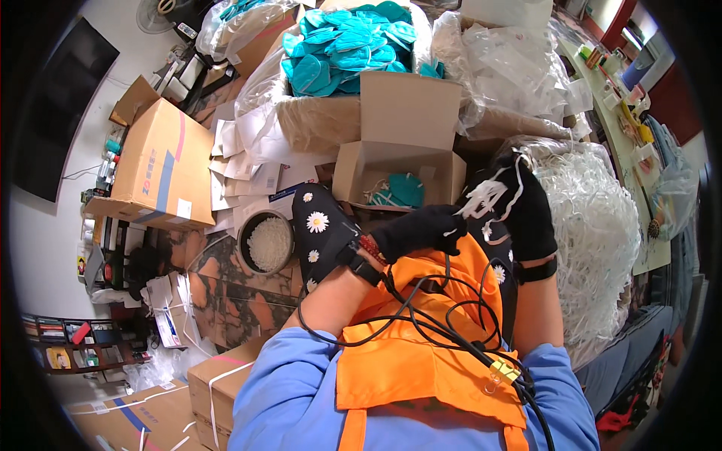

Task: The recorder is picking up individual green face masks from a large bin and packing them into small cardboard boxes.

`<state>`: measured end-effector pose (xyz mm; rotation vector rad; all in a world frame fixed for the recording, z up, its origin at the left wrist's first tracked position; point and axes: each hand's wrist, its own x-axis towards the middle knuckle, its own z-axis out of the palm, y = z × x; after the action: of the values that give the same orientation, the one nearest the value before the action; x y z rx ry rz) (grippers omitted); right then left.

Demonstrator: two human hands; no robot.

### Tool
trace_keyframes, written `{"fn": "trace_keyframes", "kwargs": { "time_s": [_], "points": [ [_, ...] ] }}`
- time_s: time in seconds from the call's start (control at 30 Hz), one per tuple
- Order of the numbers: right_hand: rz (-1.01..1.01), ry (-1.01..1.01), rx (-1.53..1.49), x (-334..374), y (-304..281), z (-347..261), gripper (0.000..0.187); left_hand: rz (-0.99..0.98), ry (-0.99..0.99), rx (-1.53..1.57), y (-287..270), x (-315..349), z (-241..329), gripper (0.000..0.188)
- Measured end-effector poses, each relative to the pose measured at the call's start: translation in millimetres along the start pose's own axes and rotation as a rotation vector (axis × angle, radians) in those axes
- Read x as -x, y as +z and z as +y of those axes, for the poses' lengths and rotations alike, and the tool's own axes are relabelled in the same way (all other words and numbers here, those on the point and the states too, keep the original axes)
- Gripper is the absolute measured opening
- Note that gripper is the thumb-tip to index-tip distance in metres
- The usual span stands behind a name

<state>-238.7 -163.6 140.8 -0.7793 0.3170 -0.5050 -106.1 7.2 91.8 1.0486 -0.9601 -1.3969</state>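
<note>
Both my hands wear black gloves and are raised above my lap. A loose bunch of white elastic straps hangs from my right hand, whose fingers are closed around it. Beside it, my left hand is closed in a pinch at the lower ends of the straps; its fingertips are partly hidden. Just beyond my hands an open cardboard box stands with its lid flap up. Inside lie a few teal face masks with white straps.
A large plastic-lined box holds a heap of teal masks. Right of me bulges a clear bag of white straps. A round tub with white bits stands left, near a tall carton. Black cables loop across my orange apron.
</note>
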Motion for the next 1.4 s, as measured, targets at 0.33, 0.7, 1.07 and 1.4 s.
{"fn": "trace_keyframes", "kwargs": {
  "time_s": [0.33, 0.7, 1.07, 1.4],
  "points": [
    [0.372, -0.241, 0.417, 12, -10, -45, 0.03, 0.247, 0.16, -0.603, -45, 25, -30, 0.018],
    [0.052, 0.111, 0.028, 15, -5, -5, 0.029, 0.337, 0.444, -0.971, -17, 6, 17, 0.04],
    [0.038, 0.148, 0.027, 12, 8, 6, 0.025, 0.144, 0.076, -0.003, 6, -18, 4, 0.029],
    [0.109, -0.063, 0.143, 8, -11, -28, 0.027, 0.224, 0.41, -0.429, -35, -2, -34, 0.018]
  ]
}}
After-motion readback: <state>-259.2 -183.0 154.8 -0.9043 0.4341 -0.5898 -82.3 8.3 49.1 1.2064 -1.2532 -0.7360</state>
